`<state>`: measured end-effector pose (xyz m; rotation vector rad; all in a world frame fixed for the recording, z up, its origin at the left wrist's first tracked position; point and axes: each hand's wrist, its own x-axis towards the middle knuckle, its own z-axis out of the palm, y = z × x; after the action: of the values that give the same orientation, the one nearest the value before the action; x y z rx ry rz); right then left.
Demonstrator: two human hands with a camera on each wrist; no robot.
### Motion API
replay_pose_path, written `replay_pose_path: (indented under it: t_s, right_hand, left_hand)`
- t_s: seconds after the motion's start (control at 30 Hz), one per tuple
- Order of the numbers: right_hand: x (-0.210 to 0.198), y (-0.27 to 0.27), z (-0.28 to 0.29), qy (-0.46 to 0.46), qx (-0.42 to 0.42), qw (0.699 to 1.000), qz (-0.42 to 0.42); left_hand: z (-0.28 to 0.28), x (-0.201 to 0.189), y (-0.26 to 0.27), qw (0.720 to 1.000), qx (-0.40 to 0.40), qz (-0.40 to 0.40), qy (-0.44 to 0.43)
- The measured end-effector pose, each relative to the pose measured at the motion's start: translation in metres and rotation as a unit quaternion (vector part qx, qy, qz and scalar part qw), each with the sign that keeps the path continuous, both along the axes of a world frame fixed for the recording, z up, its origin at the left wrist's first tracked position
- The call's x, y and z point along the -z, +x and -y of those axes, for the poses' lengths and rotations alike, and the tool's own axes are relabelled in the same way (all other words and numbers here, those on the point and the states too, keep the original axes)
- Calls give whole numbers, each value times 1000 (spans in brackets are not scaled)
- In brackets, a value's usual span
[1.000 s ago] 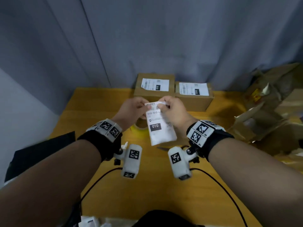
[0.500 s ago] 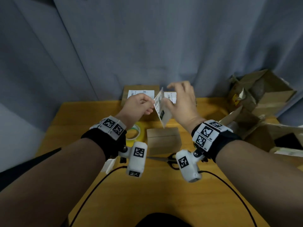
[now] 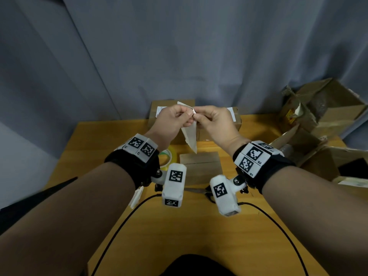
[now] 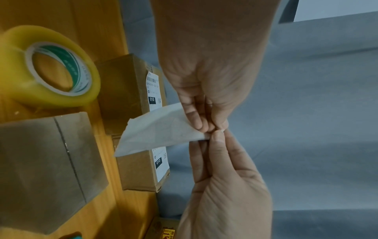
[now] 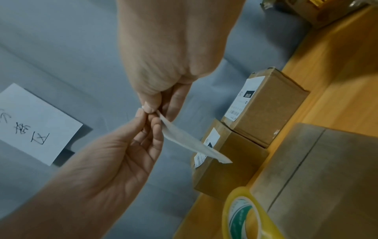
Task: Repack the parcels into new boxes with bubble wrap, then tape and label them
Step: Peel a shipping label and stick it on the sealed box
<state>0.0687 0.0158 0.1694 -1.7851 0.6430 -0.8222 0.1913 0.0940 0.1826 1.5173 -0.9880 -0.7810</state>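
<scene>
Both hands, left hand [image 3: 172, 121] and right hand [image 3: 216, 124], pinch one corner of a label [image 3: 190, 136], its print unreadable. They hide much of two labelled boxes [image 3: 237, 118] behind; a tape roll [image 4: 48, 64] sits on the tabletop [image 3: 179, 226].

Two labelled boxes [image 4: 131, 90] [image 4: 141, 169], one plain box [image 3: 201, 166], one tape roll [image 4: 49, 67], one loose label [image 4: 161, 131], one scissors [image 3: 201, 191], two hands [image 3: 173, 120] [image 3: 215, 122].

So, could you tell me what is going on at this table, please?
A person is labelling parcels. Both hands, left hand and right hand, pinch one corner of a label sheet, apparently peeling it. Below sits a taped, unlabelled box; two labelled boxes stand behind, tape roll alongside.
</scene>
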Motion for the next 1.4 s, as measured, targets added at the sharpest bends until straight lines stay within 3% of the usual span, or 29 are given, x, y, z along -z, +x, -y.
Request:
replay_pose_path:
  t_s: [0.3,0.73,1.4]
  right_hand:
    - [0,5,-2,70,-20,997,24]
    - [0,8,-1,44,-24,999,-1]
    - [-9,17,1,29,12,999,-18]
  left_hand:
    - [-2,5,5,1000,-6,1,-6]
    - [0,5,9,1000,-24,-6,1]
    - [4,1,11,996,-32,85,21]
